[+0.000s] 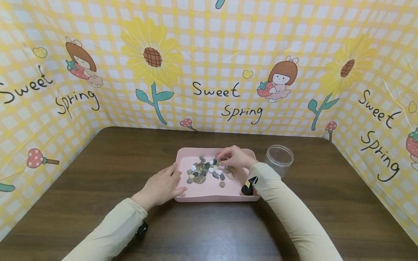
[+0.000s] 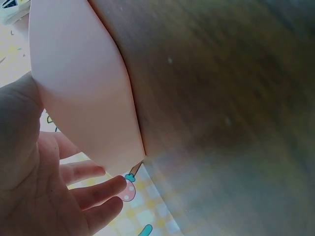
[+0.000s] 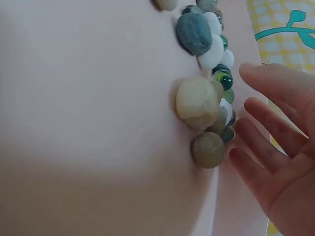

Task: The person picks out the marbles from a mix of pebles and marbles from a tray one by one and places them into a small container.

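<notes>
A shallow pink tray (image 1: 217, 198) on the table holds a loose cluster of pebbles (image 1: 199, 179), grey, white and tan. My left hand (image 1: 160, 185) lies against the tray's left side, thumb at the rim near the front corner; in the left wrist view its fingers (image 2: 101, 191) are loosely extended along the outside. Over the back right of the cluster, my right hand (image 1: 236, 158) reaches down with fingers spread. The right wrist view shows its fingertips beside a cream stone (image 3: 197, 101), a brown round stone (image 3: 207, 150) and green glassy marbles (image 3: 223, 78), none between them.
Just right of the tray stands a clear round jar (image 1: 279, 159) without a lid, partly behind the right sleeve (image 1: 284, 199). The brown wooden table (image 1: 137, 145) meets a yellow checked cloth (image 1: 209, 65) at the back and both sides.
</notes>
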Action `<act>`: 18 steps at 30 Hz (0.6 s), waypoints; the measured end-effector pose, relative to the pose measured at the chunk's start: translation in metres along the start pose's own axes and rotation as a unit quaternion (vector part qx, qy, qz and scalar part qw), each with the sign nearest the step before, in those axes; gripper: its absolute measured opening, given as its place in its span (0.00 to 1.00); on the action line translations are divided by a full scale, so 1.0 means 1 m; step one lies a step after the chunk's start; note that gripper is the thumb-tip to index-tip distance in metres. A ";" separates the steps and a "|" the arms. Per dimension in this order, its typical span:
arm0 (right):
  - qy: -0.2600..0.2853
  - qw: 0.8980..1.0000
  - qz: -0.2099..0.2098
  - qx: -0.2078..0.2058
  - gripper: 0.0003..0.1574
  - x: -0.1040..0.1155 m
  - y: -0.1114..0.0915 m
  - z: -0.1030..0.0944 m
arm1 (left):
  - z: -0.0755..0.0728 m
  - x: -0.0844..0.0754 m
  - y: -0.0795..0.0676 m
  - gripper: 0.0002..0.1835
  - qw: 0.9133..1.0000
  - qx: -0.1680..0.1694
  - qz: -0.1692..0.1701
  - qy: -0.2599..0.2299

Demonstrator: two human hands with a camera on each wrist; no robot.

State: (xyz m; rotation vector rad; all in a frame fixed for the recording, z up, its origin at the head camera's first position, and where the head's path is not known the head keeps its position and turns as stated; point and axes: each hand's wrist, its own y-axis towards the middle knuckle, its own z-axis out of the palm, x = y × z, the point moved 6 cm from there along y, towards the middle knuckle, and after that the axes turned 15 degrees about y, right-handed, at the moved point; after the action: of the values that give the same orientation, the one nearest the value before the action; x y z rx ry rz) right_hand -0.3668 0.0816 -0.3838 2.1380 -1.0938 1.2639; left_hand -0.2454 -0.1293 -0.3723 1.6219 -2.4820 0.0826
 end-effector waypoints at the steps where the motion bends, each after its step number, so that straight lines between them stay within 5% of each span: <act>1: -0.003 1.000 0.000 0.000 0.12 0.000 0.000 0.000 | 0.000 0.000 0.000 0.33 1.000 0.000 0.000 0.000; 18: -0.043 0.999 0.000 -0.006 0.07 -0.004 0.003 0.008 | 0.001 0.000 0.001 0.33 1.000 0.003 0.001 -0.001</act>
State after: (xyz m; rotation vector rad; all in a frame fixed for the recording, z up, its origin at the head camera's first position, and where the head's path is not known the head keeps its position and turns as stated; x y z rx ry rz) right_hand -0.3667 0.0763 -0.3915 2.2012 -1.1335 1.1734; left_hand -0.2463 -0.1295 -0.3731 1.6217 -2.4877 0.0890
